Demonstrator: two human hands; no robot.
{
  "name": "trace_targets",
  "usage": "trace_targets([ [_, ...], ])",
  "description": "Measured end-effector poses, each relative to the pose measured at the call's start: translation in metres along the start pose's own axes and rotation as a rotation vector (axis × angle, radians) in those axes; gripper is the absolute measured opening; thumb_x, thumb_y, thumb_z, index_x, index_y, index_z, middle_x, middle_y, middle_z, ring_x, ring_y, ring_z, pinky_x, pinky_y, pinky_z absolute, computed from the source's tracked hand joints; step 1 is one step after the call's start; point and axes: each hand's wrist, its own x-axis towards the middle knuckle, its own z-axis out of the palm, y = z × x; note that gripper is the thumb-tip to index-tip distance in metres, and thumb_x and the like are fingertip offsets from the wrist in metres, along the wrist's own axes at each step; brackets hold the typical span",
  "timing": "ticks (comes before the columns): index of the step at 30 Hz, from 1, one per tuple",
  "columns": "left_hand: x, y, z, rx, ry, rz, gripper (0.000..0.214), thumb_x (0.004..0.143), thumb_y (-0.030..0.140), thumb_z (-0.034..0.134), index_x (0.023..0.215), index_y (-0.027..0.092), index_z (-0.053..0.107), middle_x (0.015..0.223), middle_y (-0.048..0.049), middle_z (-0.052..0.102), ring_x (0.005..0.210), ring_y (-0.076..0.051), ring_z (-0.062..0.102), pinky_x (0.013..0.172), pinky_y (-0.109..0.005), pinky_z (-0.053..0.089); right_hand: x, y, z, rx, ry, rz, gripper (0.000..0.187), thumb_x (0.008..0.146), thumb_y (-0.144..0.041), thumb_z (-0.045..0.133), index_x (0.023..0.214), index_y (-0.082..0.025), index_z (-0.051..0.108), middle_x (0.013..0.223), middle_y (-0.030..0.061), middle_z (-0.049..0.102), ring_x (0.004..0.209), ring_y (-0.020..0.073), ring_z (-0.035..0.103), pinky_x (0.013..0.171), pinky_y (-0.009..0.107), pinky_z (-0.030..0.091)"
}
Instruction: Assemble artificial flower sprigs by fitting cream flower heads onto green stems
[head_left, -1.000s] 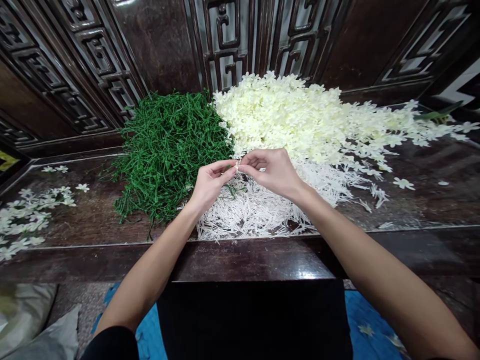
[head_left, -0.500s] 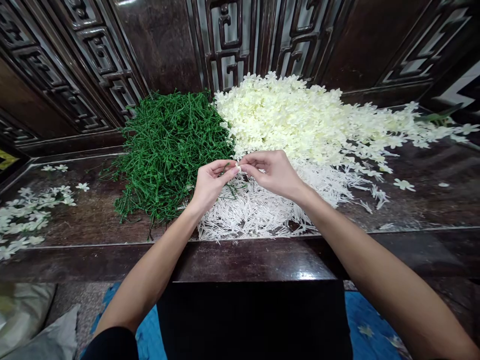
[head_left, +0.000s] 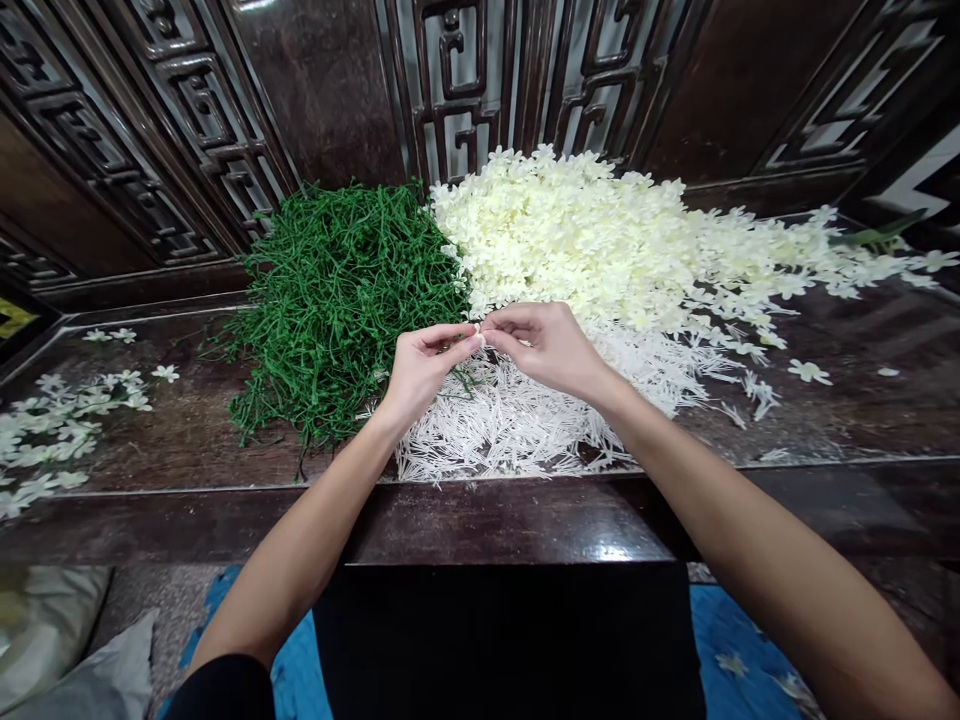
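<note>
My left hand (head_left: 421, 368) and my right hand (head_left: 544, 343) meet fingertip to fingertip above a heap of thin white plastic pins (head_left: 517, 415). Both pinch a small white flower piece (head_left: 477, 333) between thumb and fingers; a green stem hangs below my left fingers. Left of the hands lies a pile of green plastic stems (head_left: 337, 295). Behind them spreads a big pile of cream artificial flowers (head_left: 600, 235).
Everything rests on a dark wooden platform (head_left: 150, 450) backed by carved dark wood panels (head_left: 450, 90). Several finished small flowers (head_left: 52, 430) lie at the left. Loose petals (head_left: 808, 370) scatter to the right. A blue cloth (head_left: 300, 670) lies below.
The hands have stayed pinched together over the white pins, shifting only slightly downward; the piles have not moved.
</note>
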Motion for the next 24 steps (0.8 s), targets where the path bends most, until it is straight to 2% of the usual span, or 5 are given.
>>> trace_targets([
  [10, 0.0018, 0.0019, -0.0036, 0.02, -0.015, 0.048, 0.02, 0.064, 0.027, 0.087, 0.081, 0.02, 0.08, 0.086, -0.0045, 0.077, 0.08, -0.015, 0.068, 0.082, -0.033, 0.054, 0.0009, -0.0001, 0.0005, 0.11, 0.003, 0.059, 0.017, 0.085, -0.03, 0.066, 0.083, -0.015, 0.073, 0.082, 0.008, 0.073, 0.072, 0.0186, 0.065, 0.07, 0.038, 0.055],
  [13, 0.0023, 0.0031, -0.004, -0.011, -0.02, 0.036, 0.018, 0.062, 0.025, 0.087, 0.078, 0.021, 0.08, 0.083, -0.0036, 0.077, 0.079, -0.014, 0.067, 0.082, -0.033, 0.054, 0.002, -0.0014, -0.001, 0.211, 0.02, 0.15, 0.036, 0.085, -0.041, 0.069, 0.105, -0.011, 0.071, 0.096, 0.012, 0.072, 0.078, 0.0197, 0.067, 0.07, 0.038, 0.058],
  [16, 0.003, 0.0042, -0.0042, -0.038, -0.065, 0.015, 0.018, 0.06, 0.022, 0.087, 0.076, 0.021, 0.079, 0.079, -0.0028, 0.076, 0.074, -0.014, 0.066, 0.08, -0.033, 0.054, 0.0024, -0.0005, -0.0015, 0.289, -0.094, 0.19, 0.055, 0.077, -0.044, 0.079, 0.122, -0.014, 0.067, 0.111, 0.0131, 0.071, 0.092, 0.0221, 0.069, 0.079, 0.04, 0.059],
  [19, 0.0039, 0.0056, -0.0051, -0.032, -0.091, 0.009, 0.021, 0.059, 0.02, 0.087, 0.078, 0.02, 0.078, 0.077, -0.0025, 0.074, 0.071, -0.013, 0.065, 0.076, -0.032, 0.054, 0.0019, 0.001, -0.0018, 0.337, -0.169, 0.185, 0.04, 0.069, -0.039, 0.086, 0.102, -0.018, 0.078, 0.096, 0.0091, 0.076, 0.082, 0.0208, 0.071, 0.075, 0.038, 0.06],
  [24, 0.0035, 0.0085, -0.0065, -0.028, -0.107, -0.008, 0.026, 0.06, 0.021, 0.087, 0.083, 0.018, 0.076, 0.069, -0.0002, 0.069, 0.067, -0.012, 0.064, 0.071, -0.029, 0.054, 0.0019, 0.0041, -0.0061, 0.347, -0.106, 0.188, 0.019, 0.071, -0.037, 0.084, 0.084, -0.023, 0.082, 0.073, 0.0048, 0.077, 0.061, 0.0154, 0.068, 0.061, 0.033, 0.058],
])
